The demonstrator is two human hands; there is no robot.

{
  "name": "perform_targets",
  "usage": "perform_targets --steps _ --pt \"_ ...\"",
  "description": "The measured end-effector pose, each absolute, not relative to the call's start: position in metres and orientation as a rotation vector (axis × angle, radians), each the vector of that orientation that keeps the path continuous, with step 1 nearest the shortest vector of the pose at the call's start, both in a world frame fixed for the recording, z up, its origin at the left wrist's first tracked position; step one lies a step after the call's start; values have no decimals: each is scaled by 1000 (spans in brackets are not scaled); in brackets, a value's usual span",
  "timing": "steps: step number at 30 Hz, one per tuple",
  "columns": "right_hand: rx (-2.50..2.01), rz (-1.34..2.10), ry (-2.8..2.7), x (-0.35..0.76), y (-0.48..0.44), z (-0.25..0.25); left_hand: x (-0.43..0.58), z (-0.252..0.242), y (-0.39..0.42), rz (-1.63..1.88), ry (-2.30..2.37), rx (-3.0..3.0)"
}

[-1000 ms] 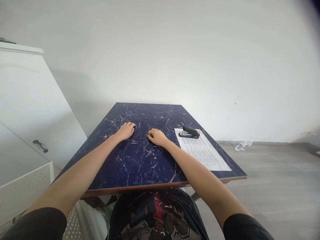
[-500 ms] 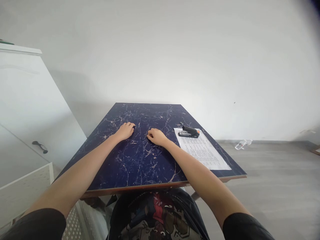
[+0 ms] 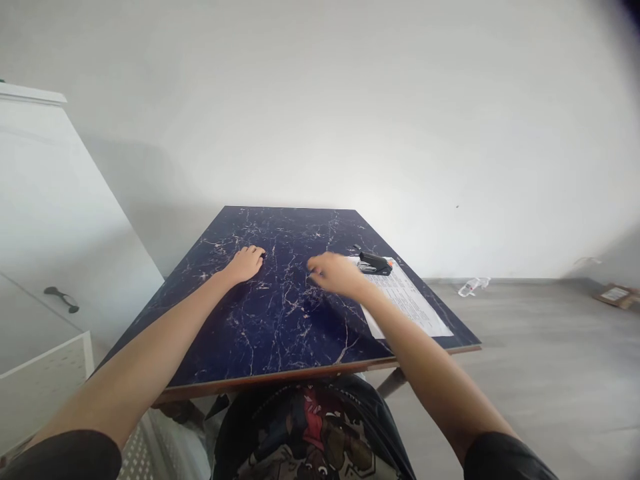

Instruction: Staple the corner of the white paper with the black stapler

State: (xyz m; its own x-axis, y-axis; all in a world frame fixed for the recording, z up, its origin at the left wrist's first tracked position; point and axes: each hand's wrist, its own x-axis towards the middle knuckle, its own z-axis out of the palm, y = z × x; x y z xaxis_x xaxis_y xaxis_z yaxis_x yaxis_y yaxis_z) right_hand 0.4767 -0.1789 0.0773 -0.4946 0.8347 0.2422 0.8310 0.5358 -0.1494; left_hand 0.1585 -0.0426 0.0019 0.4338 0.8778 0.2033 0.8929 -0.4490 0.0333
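Lying on a printed sheet of paper (image 3: 410, 300) near its far end, a black stapler (image 3: 376, 264) with an orange tip sits to the right of the right hand (image 3: 339, 273). The right fingers, curled and blurred, point away from it toward the middle of the table (image 3: 280, 333); whether they hold anything cannot be told. The right wrist and forearm (image 3: 425, 360) stand in the way, crossing above the paper and hiding part of its left side. Well apart from the stapler, the left hand (image 3: 245, 264) rests palm down, its fingers loosely bent and gripping nothing visible. A small dark piece (image 3: 357, 247) lies on the table just beyond the paper. Pale veins streak the dark blue tabletop, edged in brown. Behind it rises a plain white wall (image 3: 320, 120), with a white cabinet (image 3: 40, 200) at left. Clear plastic packaging (image 3: 473, 287) and a cardboard box (image 3: 616, 295) lie on the gray floor (image 3: 540, 360) at right.
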Motion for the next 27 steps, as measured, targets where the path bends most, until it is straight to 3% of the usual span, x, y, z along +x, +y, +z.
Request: perform_targets --steps 3,6,9,12,14,21,27 --pt "-1564 102 -2050 566 -173 103 174 15 -55 -332 -1657 -2543" --pt "-1659 269 -1994 641 -160 102 220 31 -97 -490 -1485 -2600" --pt "-1695 449 -2075 672 -148 85 284 30 -171 -778 -939 -2845" --pt "-1729 499 -2221 669 -137 70 334 8 -255 -715 -104 -2947" --pt "-1789 512 -2296 662 -130 65 350 -9 -297 -635 141 -2863" --pt "-1775 427 -2392 628 -120 55 354 -25 -325 -627 100 -2638" --pt "-1730 381 -2412 513 -109 54 359 -28 -318 -594 165 -2644"
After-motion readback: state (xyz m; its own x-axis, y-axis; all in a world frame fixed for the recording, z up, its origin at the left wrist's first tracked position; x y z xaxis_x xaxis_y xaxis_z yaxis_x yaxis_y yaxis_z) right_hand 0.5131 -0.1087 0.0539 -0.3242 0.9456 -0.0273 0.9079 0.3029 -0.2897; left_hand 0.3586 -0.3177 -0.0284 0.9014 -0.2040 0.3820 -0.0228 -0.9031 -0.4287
